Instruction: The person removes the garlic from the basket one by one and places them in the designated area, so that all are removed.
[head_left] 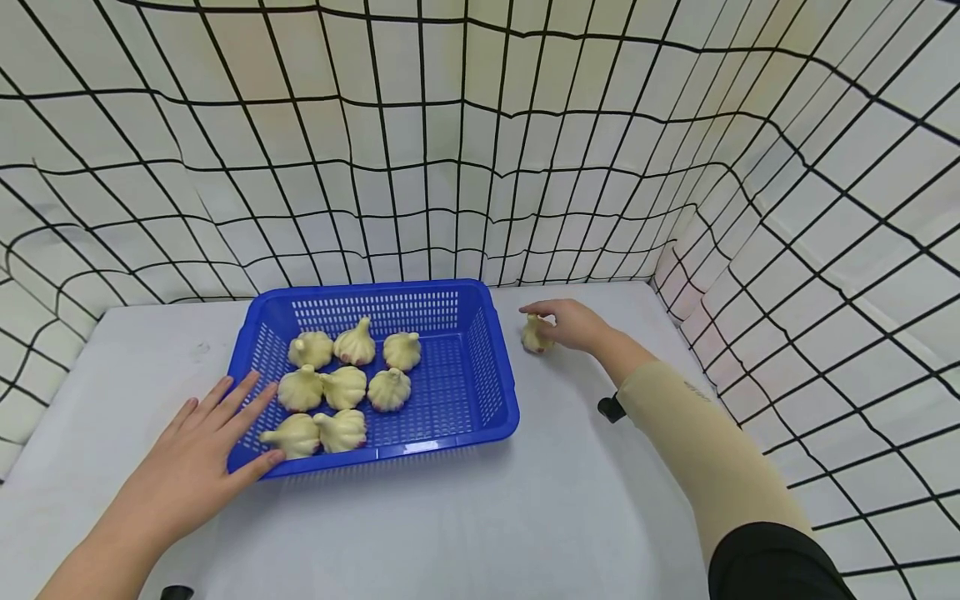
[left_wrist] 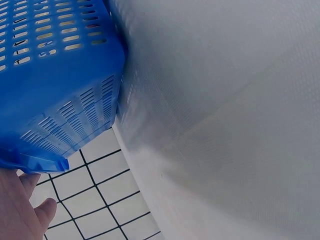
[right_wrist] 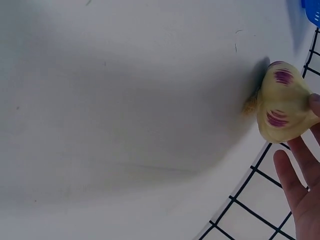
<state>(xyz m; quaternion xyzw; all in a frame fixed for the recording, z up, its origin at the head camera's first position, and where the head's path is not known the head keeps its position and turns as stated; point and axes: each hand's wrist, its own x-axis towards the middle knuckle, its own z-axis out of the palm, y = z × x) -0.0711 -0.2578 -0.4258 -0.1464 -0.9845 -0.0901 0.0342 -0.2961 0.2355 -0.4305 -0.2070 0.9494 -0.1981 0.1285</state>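
Note:
My left hand (head_left: 197, 446) lies with fingers spread and straight across the left rim of a blue plastic basket (head_left: 442, 442). Several pale garlic bulbs (head_left: 343, 387) sit in the left and middle part of that basket. To the right of it, my right hand (head_left: 576, 325) pinches one more garlic bulb (head_left: 534, 335) low over the white table. In the right wrist view this bulb (right_wrist: 281, 105) shows purple streaks and a tuft of roots at the table surface. The left wrist view has the basket's slotted wall (left_wrist: 70, 117) beside the left hand (left_wrist: 20, 212).
A black wire grid (head_left: 427, 167) stands behind the basket and continues along the right side (head_left: 840, 283), with white sheeting behind it. White table surface (head_left: 450, 533) extends in front of the basket. Small black objects show near each forearm.

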